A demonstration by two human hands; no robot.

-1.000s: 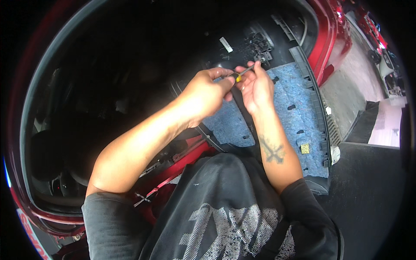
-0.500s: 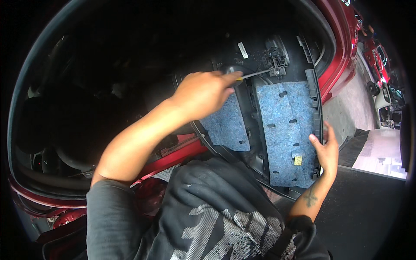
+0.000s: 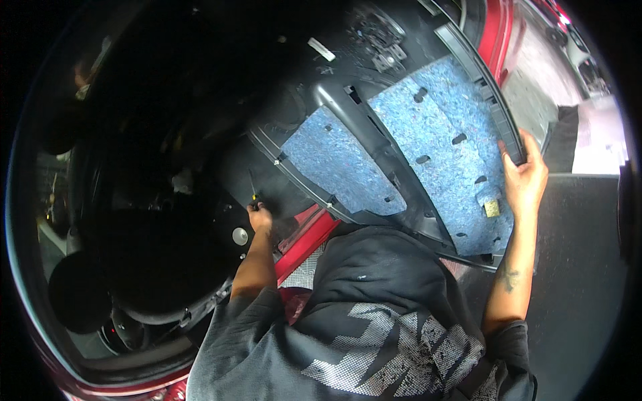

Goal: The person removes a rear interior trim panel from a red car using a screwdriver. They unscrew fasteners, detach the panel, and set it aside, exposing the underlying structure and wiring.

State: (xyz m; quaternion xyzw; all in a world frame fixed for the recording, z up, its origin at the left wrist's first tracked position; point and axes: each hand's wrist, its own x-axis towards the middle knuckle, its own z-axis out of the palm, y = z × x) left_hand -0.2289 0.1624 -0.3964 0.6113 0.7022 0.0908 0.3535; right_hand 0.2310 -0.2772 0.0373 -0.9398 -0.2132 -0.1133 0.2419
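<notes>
We see the right hand (image 3: pixel 525 177) clamped on the far edge of a large black plastic car trim panel lined with blue felt pads (image 3: pixel 428 144), fingers curled over the rim and thumb lying along its face, which in our judgement keeps the panel tilted up and steady against the body while its padded underside faces us. The panel runs from those fingertips back toward the left, its near edge resting close above the red painted sill of the car (image 3: pixel 309 235). The left hand (image 3: pixel 259 217) is closed around a slim screwdriver with a dark and yellow handle (image 3: pixel 253 194), its thin shaft rising just above the knuckles into the dark cabin; held low like that, the tool seems parked out of the way or aimed at something in the interior. What the tip meets we cannot tell, since the cabin beyond the left fingers is nearly black, with only a small round silver piece (image 3: pixel 239 235) showing just below and beside them. A small yellow foam block (image 3: pixel 492 208) sits on the felt just under the right palm. The panel's lower corner hides behind the grey hooded top (image 3: pixel 374 314).
</notes>
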